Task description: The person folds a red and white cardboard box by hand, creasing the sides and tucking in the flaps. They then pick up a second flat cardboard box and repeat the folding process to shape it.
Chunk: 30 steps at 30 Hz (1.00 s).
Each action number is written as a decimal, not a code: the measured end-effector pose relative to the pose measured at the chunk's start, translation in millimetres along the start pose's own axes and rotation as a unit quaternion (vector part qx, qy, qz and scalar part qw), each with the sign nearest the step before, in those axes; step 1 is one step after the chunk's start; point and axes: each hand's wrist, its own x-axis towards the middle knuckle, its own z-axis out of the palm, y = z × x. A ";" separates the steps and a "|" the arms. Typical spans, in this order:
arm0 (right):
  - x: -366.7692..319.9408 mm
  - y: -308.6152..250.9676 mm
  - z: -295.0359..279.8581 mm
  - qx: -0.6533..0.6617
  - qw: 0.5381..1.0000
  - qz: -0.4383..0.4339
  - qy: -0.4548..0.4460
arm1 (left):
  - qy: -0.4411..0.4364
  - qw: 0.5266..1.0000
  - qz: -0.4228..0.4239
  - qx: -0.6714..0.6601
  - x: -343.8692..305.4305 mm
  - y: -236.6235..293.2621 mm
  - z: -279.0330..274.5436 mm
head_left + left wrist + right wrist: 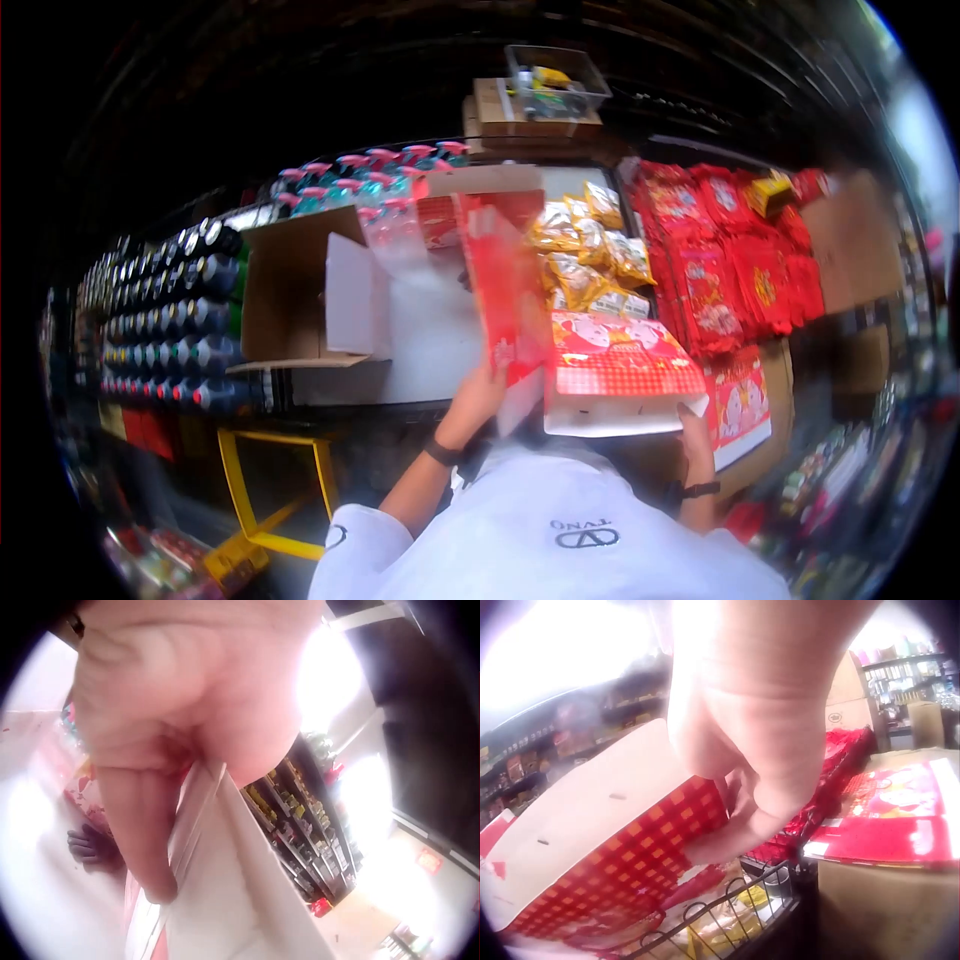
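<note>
Left hand: here it is, the left hand point(478, 398) gripping a red-and-white card piece point(505, 300), blurred in the head view; the left wrist view gives us the pale board edge running between thumb and fingers.
Right hand: the right hand point(696, 432), well apart from the left, pinches the rim of the red checked carton point(625, 375); the right wrist view adds two small slots in its white flap point(592, 799).
Carton: in front of the white shirt point(580, 520), just beside the gold packets point(590, 245).
Wire rim: only the right wrist view shows the wire rim point(720, 906) clearly, below the carton.
Open box: head view only, the open cardboard box point(285, 290) left of the hands.
</note>
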 end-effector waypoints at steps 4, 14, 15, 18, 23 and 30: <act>13.6 11.5 -26.9 -0.059 0.996 -0.071 0.016 | 0.058 0.983 0.123 -0.127 14.4 -48.8 2.8; 16.3 26.6 -138.6 0.015 0.996 -0.089 0.021 | 0.157 0.939 0.001 -0.306 -70.2 37.8 -74.0; 11.4 27.3 -143.5 0.014 0.995 -0.100 0.022 | 0.160 0.933 0.009 -0.323 -82.0 52.5 -75.4; 23.0 42.8 -149.1 0.026 0.996 -0.087 0.021 | 0.164 0.930 -0.006 -0.328 -96.5 93.7 -78.3; 48.3 37.6 -134.2 0.074 0.991 -0.115 -0.002 | 0.208 0.942 0.028 -0.262 -117.9 188.1 -41.0; 2.5 -3.1 -191.8 0.045 0.997 -0.040 0.040 | 0.169 0.931 0.062 -0.318 -137.2 278.7 14.7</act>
